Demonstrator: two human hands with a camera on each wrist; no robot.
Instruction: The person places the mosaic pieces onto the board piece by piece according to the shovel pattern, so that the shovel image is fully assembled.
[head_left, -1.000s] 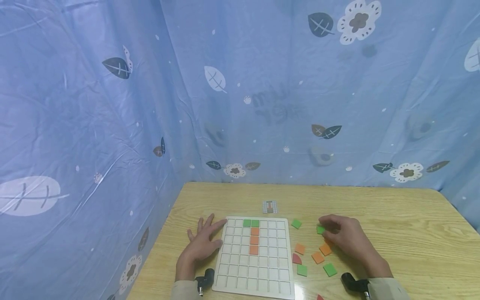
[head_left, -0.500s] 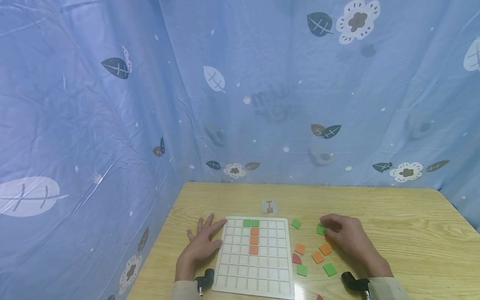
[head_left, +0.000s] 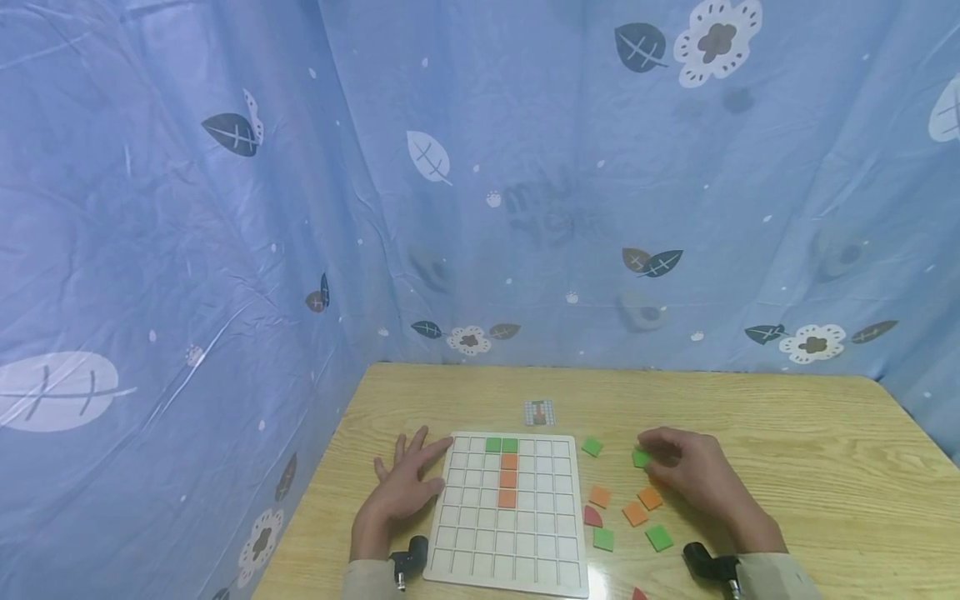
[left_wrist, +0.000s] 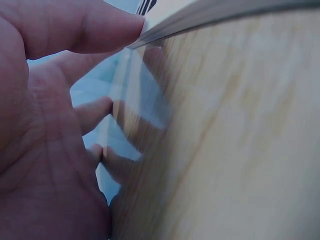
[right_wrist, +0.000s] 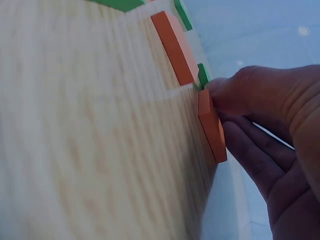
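A white grid board [head_left: 547,525] lies flat on the table, with two green tiles [head_left: 502,445] at its far side and a column of orange tiles [head_left: 508,480] below. My left hand [head_left: 403,492] rests at its left edge, fingers spread, thumb and index touching the rim [left_wrist: 200,22]. To the right, my right hand [head_left: 693,475] pinches a small green square tile [head_left: 640,458] at the table, thumb and index curled to it. In the right wrist view that tile [right_wrist: 202,76] shows partly behind an orange tile [right_wrist: 212,125]; my fingers hide the rest.
Between board and right hand lie loose tiles: an orange square [head_left: 635,513], a green square [head_left: 659,537], a red quarter-round [head_left: 592,517] and several others. A small printed card [head_left: 539,412] lies beyond the board. Blue curtains [head_left: 480,208] hang behind and at left.
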